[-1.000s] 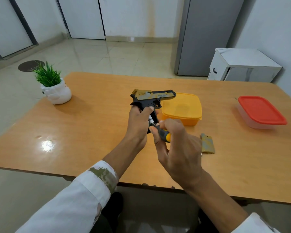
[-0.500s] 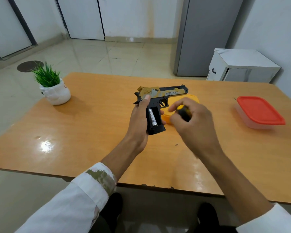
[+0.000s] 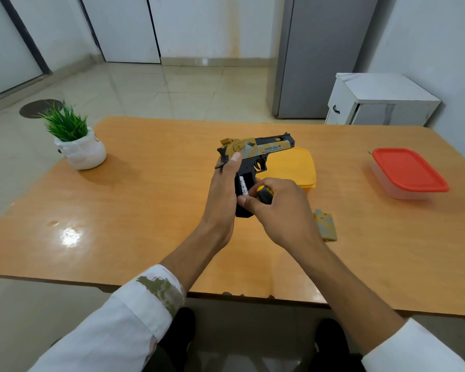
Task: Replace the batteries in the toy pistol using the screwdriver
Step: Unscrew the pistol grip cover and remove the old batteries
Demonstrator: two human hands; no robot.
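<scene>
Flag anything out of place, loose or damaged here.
The handle of the toy pistol stands open with a battery showing, and a matching cover lies loose on the table beside the right hand. That fits a battery change; nothing looks spilled or damaged.

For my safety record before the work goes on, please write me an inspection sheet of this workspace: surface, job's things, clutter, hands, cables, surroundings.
Surface: wooden table, glossy, one light reflection at front left.
Job's things: toy pistol with grip open, one battery visible inside; screwdriver, yellow and black handle; loose cover plate lying on the table.
Clutter: yellow box behind the pistol; red-lidded box at right; potted plant at left.
Hands: left hand grips the pistol; right hand holds the screwdriver beside the grip.
Cables: nothing seen.
Surroundings: tiled floor, white cabinet, tall grey cabinet.
</scene>
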